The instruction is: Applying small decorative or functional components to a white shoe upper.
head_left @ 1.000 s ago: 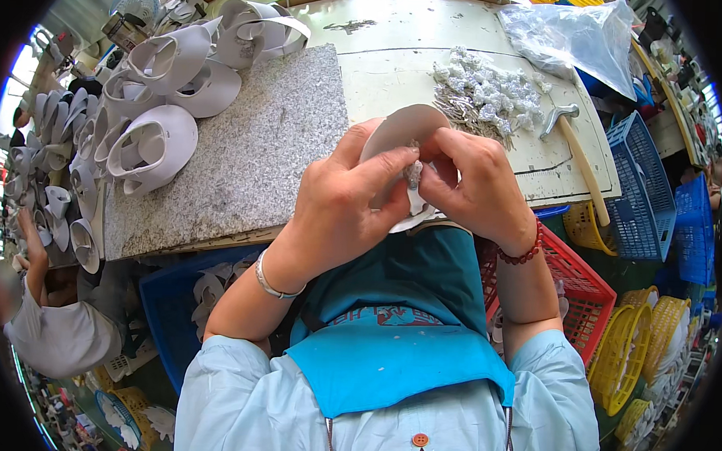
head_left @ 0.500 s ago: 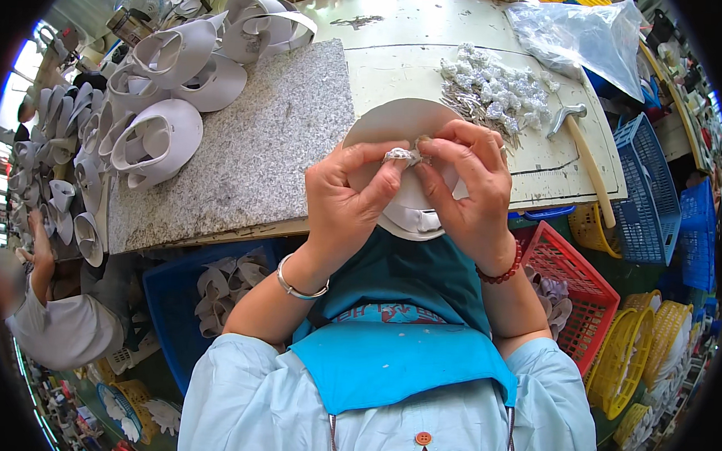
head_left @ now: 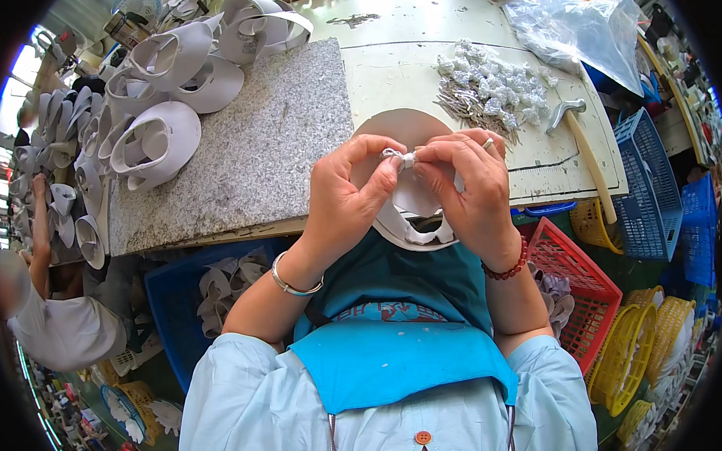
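A small silvery-white bow is pinched between the thumbs and forefingers of both hands. My left hand closes on its left side, and my right hand grips the right side. Beneath them lies a whitish visor-shaped piece, with a rounded brim on the far side and a looped band on the near side. Part of it is hidden by my fingers. Beyond my right hand a pile of silvery bows with thin metallic strips lies on the table.
A hammer lies right of the pile. Several similar visor-shaped pieces crowd the left, beside a speckled grey board. Blue and red crates sit below the table edge. A co-worker is at far left.
Both hands still grip the bow, which shows more plainly between the fingers. The visor-shaped piece has shifted slightly nearer, and its band opening shows more. The co-worker's arm has moved.
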{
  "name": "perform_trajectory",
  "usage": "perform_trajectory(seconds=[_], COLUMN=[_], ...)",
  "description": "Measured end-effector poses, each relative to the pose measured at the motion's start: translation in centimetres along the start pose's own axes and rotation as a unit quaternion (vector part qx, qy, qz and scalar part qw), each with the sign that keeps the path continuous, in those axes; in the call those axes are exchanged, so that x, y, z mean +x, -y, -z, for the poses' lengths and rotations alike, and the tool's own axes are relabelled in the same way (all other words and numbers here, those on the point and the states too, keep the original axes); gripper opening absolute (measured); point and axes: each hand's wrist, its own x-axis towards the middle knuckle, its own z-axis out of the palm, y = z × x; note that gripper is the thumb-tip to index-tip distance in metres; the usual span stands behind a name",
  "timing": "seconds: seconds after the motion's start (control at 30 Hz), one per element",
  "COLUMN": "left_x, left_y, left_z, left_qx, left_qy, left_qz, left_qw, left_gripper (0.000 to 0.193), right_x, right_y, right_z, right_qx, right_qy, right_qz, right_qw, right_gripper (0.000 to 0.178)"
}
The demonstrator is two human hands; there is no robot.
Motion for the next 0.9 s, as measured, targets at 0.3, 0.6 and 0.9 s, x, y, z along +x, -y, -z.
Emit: perform_trajectory(seconds=[0.3, 0.6, 0.9], left_x=[-0.1, 0.1, -0.1], left_y=[-0.7, -1.5, -0.9], left_z=[-0.1, 0.2, -0.2], left_qx=[0.140, 0.209, 0.192], left_qy=[0.002, 0.025, -0.042], left_qz=[-0.099, -0.145, -0.160], left_qw=[0.985, 0.967, 0.967], left_gripper=[0.015, 0.016, 0.011], right_x=[0.2, 1.1, 0.6], right_y=[-0.4, -0.6, 1.1], right_z=[0.5, 1.4, 1.0], right_qx=[0.062, 0.123, -0.022], right_qy=[-0.005, 0.075, 0.022], right_qz=[-0.035, -0.075, 0.010], right_qw=[0.997, 0.987, 0.999], right_gripper=[0.008, 0.011, 0.029])
